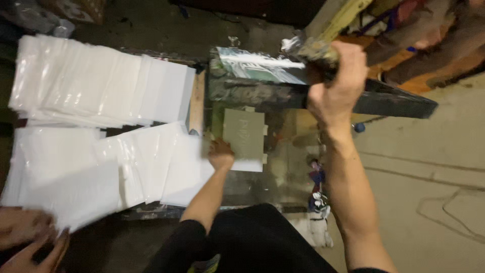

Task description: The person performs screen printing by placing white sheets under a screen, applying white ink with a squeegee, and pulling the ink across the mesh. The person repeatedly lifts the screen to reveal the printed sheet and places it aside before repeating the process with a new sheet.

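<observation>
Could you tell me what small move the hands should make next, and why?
Probably slide the printed white sheet aside from under the grey stencil patch: the left hand rests on it, while the right hand holds the dark printing frame tilted up.

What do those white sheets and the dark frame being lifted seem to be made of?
The white sheets look like thin glossy plastic, perhaps bags: translucent, shiny, overlapping. The dark frame, held by the right hand, looks like paint-caked wood, though blur leaves that uncertain.

Bag stacks (96,86) left of printing frame (262,83)
</observation>
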